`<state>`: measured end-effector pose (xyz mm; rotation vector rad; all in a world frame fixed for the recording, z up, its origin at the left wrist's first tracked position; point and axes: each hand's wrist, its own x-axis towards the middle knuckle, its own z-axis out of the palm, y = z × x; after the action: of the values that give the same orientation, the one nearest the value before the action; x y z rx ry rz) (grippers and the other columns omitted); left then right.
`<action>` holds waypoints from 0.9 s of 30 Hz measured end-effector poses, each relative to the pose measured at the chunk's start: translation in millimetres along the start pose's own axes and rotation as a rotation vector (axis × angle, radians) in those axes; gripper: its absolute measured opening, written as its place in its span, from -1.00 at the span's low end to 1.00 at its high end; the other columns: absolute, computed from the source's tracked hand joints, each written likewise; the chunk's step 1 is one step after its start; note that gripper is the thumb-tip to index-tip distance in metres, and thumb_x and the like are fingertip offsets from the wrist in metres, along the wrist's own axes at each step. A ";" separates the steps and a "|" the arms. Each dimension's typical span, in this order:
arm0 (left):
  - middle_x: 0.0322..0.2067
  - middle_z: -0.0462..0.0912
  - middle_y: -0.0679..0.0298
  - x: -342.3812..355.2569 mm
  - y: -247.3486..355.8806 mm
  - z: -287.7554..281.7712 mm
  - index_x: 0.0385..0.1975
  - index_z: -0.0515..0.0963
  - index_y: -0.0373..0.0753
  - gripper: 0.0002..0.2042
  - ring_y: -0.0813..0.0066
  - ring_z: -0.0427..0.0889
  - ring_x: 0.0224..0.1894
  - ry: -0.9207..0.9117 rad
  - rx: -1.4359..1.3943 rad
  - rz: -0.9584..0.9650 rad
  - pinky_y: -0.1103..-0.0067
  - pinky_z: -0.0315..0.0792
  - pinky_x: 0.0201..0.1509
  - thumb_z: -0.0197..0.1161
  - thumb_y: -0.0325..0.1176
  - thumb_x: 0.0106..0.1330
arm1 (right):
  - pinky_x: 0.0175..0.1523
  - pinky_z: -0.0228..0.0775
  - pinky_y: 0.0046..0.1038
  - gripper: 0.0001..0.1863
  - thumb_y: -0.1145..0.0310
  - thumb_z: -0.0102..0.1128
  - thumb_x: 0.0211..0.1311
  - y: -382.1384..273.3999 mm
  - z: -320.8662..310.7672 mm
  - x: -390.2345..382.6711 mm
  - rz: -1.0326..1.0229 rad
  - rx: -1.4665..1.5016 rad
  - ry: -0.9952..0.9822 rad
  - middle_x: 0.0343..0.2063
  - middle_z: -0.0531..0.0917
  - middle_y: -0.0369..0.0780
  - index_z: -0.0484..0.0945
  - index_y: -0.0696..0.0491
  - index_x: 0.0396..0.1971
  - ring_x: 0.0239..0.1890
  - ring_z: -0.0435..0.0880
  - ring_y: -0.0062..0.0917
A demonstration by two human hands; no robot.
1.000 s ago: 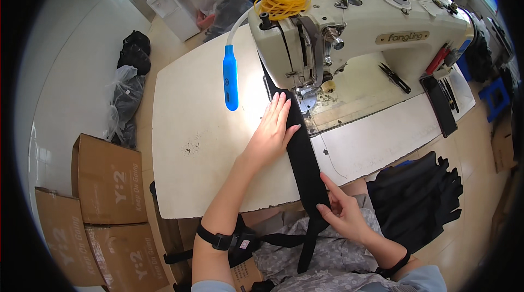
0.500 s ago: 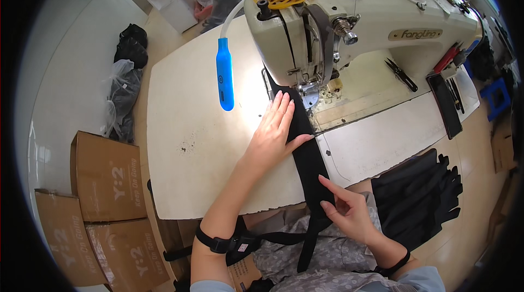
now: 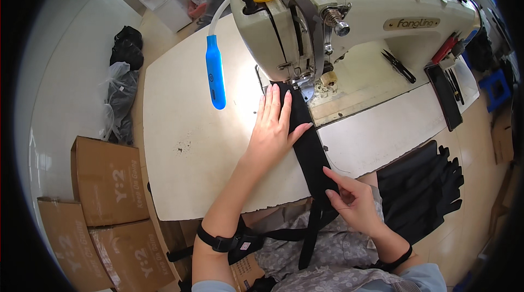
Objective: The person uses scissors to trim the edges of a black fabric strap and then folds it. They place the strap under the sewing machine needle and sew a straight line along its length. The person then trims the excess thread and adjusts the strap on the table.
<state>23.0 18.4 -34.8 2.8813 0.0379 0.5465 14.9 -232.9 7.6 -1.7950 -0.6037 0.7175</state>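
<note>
A long black fabric strip (image 3: 309, 152) runs from beneath the needle area of a pale sewing machine (image 3: 349, 16) toward me and over the table's front edge. My left hand (image 3: 273, 125) lies flat on the strip and the white tabletop, fingers stretched toward the presser foot (image 3: 307, 91), thumb out across the strip. Lower down, my right hand (image 3: 353, 200) has its index finger and thumb at the strip's right edge, the other fingers curled. Whether any finger is under the fabric is hidden. Narrow black straps (image 3: 310, 240) hang over my patterned lap.
A blue lamp (image 3: 215, 73) shines left of the needle. Black snips (image 3: 399, 66) and a dark tool tray (image 3: 443, 98) lie to the right. Black fabric pieces (image 3: 420, 191) hang beside my right arm. Cardboard boxes (image 3: 106, 180) and dark bags (image 3: 124, 95) stand at the left.
The whole view has shifted slightly, so the machine appears higher and farther left. My left fingers are a little more spread. Against the table, my right hand has moved slightly right along with the strip's near end.
</note>
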 end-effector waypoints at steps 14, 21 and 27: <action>0.27 0.20 -0.25 6.0 3.7 2.3 0.21 0.27 -0.50 -0.33 -0.08 0.16 0.37 0.013 0.103 -0.027 0.19 0.10 0.41 0.22 -0.05 0.30 | 0.05 0.40 -0.50 -0.12 0.25 0.24 0.28 14.7 5.8 -2.3 0.002 0.656 -0.229 -0.02 0.57 -0.08 -0.12 0.03 0.44 -0.17 0.61 -0.52; 0.22 0.35 -0.09 -16.5 29.4 -13.5 0.07 0.44 -0.44 -0.46 -0.02 0.28 0.32 -0.002 -0.091 0.081 0.22 0.21 0.35 0.35 -0.19 0.20 | -0.28 0.48 -0.45 0.05 0.15 0.35 0.17 23.6 16.1 -2.9 -0.222 -0.066 -0.047 0.01 0.56 0.07 -0.23 0.09 0.44 -0.47 0.66 -0.41; 0.29 0.26 -0.02 -30.7 41.7 -30.3 0.16 0.40 -0.32 -0.36 -0.02 0.22 0.35 -0.092 -0.157 0.075 0.15 0.16 0.37 0.39 -0.11 0.12 | -0.45 0.45 -0.41 0.07 0.15 0.36 0.15 21.9 27.9 -9.7 -0.106 0.001 0.005 -0.27 0.65 0.10 -0.24 0.07 0.44 -0.61 0.63 -0.35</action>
<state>-17.2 -18.2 -9.6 2.7590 -0.1216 0.4090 -10.6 -228.5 -18.5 -1.7498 -0.6900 0.6409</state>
